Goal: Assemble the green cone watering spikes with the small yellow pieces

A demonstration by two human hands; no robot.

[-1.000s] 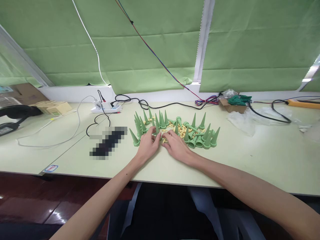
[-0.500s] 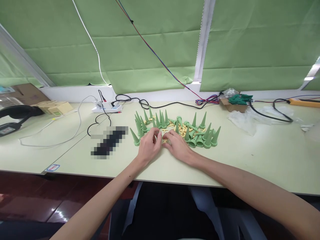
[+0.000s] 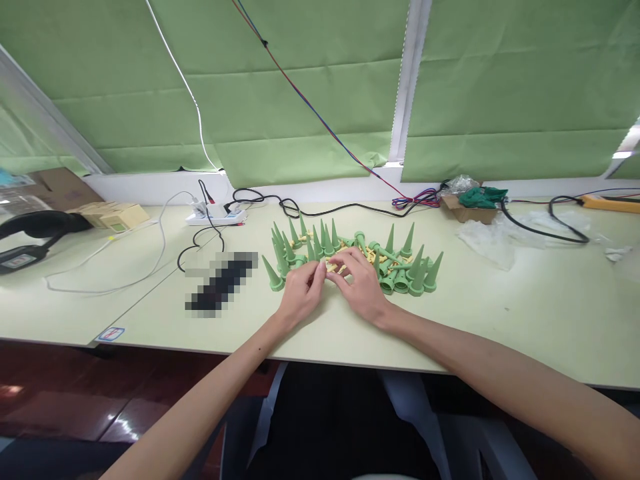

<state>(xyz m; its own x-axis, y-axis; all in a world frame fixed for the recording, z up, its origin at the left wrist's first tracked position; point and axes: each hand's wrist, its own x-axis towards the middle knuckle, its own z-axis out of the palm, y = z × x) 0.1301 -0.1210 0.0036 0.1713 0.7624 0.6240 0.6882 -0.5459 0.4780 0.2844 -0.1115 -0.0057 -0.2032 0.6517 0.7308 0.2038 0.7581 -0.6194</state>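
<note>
My left hand (image 3: pixel 303 288) is closed, thumb pressed to the fingers; what sits in that pinch is too small to make out. My right hand (image 3: pixel 364 288) meets it fingertip to fingertip, its thumb and index finger around a small yellow plastic piece (image 3: pixel 331 268). Green hollow plastic cones stand upright beyond both hands, among them a leaning cone (image 3: pixel 273 275) left of my left hand. More green cones (image 3: pixel 401 283) lie on their sides right of my right hand. Loose yellow pieces (image 3: pixel 371 255) are partly hidden behind my right hand.
A white power strip (image 3: pixel 215 215) with cables lies at the back left. Headphones (image 3: pixel 43 227) and small boxes (image 3: pixel 117 217) are far left. A pixelated dark object (image 3: pixel 223 281) lies left of the cones. Clear plastic bags (image 3: pixel 487 241) and a cardboard box (image 3: pixel 470 212) stand back right.
My right hand has lifted slightly from the tabletop, its fingers now around a yellow piece. My left hand has turned a little, and the fingertips of both hands have come together.
</note>
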